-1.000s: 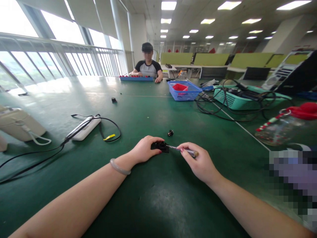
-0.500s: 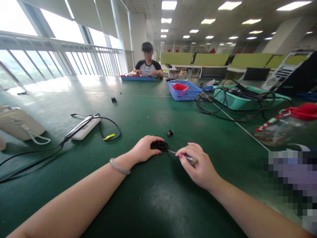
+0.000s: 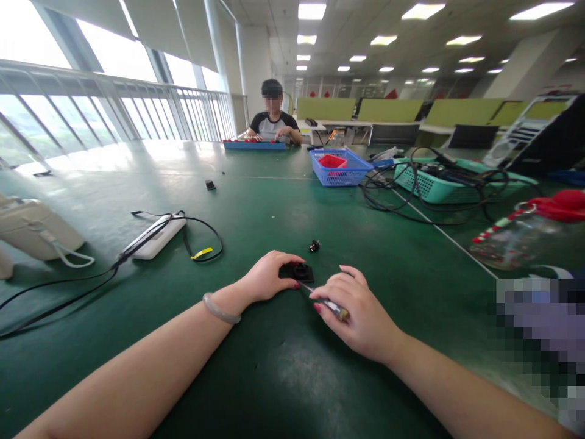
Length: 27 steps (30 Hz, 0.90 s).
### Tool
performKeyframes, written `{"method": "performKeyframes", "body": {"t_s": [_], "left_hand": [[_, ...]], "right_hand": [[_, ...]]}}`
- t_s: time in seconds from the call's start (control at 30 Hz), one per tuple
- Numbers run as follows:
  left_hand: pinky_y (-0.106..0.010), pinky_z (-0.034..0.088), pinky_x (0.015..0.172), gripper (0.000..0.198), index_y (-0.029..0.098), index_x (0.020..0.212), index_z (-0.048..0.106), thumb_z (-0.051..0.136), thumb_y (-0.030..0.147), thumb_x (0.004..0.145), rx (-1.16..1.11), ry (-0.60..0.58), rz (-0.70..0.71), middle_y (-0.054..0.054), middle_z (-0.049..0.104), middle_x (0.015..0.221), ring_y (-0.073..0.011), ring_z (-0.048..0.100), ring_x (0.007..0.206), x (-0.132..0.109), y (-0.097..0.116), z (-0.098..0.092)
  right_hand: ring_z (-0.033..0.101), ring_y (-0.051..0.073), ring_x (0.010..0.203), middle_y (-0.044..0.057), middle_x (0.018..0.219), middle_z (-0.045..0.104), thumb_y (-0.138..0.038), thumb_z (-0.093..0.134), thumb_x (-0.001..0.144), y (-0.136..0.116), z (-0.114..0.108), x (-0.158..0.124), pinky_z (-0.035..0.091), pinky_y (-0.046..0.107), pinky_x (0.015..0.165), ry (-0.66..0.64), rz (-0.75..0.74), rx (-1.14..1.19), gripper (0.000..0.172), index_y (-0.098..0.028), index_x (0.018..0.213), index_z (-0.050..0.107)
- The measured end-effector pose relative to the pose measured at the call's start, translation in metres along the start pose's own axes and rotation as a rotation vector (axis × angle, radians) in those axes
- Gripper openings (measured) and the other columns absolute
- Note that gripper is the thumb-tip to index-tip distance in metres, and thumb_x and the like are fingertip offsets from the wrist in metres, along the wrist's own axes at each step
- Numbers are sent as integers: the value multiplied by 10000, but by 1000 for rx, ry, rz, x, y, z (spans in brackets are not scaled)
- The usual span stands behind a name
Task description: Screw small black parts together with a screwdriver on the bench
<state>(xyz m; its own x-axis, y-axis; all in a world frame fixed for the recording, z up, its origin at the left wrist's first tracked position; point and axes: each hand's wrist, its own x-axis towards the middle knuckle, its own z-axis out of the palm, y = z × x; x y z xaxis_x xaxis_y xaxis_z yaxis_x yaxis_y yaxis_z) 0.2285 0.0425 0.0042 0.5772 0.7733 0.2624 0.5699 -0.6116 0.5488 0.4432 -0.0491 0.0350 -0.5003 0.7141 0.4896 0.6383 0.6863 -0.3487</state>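
Note:
My left hand (image 3: 269, 277) grips a small flat black part (image 3: 303, 273) between thumb and fingers, holding it down on the green table (image 3: 256, 213). A raised round piece shows on its top; its left end is hidden under my fingers. In my right hand (image 3: 359, 308) is a screwdriver (image 3: 336, 308) with a clear handle, closed in the fingers. Its thin metal shaft points up and left, with the tip at the near edge of the black part beside my left thumb. A small dark metallic piece (image 3: 314, 246) lies just beyond the part.
A white power bank (image 3: 158, 236) with black cables lies left, near a beige case (image 3: 39, 231). Farther off are a small black piece (image 3: 209, 185), a blue basket (image 3: 340, 177) and a green basket (image 3: 429, 189) with cables. A red-capped bottle (image 3: 512, 244) lies right. Another person (image 3: 273, 122) sits opposite.
My right hand has moved left and slightly nearer me, carrying the screwdriver tip from the part's right end to its near edge. The left hand and part have barely shifted.

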Motion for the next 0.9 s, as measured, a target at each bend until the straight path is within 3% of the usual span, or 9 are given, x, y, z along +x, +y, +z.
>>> {"method": "performKeyframes", "body": {"t_s": [0.13, 0.23, 0.63, 0.9], "left_hand": [[-363, 434, 975, 500, 255, 1182, 628, 754, 311, 701, 5, -6, -9, -29, 675, 1171, -233, 592, 1083, 0, 1, 0], [-362, 438, 974, 499, 252, 1184, 627, 751, 324, 706, 1, -6, -10, -32, 677, 1167, -232, 593, 1082, 0, 2, -1], [-348, 471, 951, 457, 242, 1192, 622, 704, 330, 751, -56, 10, -14, -34, 684, 1153, -206, 622, 1040, 0, 2, 0], [-337, 477, 953, 389, 236, 1159, 628, 669, 343, 788, -72, 200, 29, -36, 676, 1146, -197, 610, 1052, -3, 7, -7]], "right_hand": [[607, 156, 753, -18, 770, 672, -204, 562, 837, 0, -4, -2, 320, 458, 1036, 156, -77, -21, 99, -241, 877, 645], [602, 160, 735, -20, 745, 669, -193, 558, 828, 1, -5, -3, 320, 460, 1028, 237, -50, -65, 100, -240, 848, 644], [610, 175, 795, -6, 825, 692, -220, 534, 870, 1, 2, 0, 260, 490, 1057, 147, 48, -62, 110, -245, 888, 640], [617, 163, 726, -9, 803, 677, -174, 545, 831, 12, -5, -8, 396, 439, 973, 344, -55, 96, 147, -247, 919, 638]]}}
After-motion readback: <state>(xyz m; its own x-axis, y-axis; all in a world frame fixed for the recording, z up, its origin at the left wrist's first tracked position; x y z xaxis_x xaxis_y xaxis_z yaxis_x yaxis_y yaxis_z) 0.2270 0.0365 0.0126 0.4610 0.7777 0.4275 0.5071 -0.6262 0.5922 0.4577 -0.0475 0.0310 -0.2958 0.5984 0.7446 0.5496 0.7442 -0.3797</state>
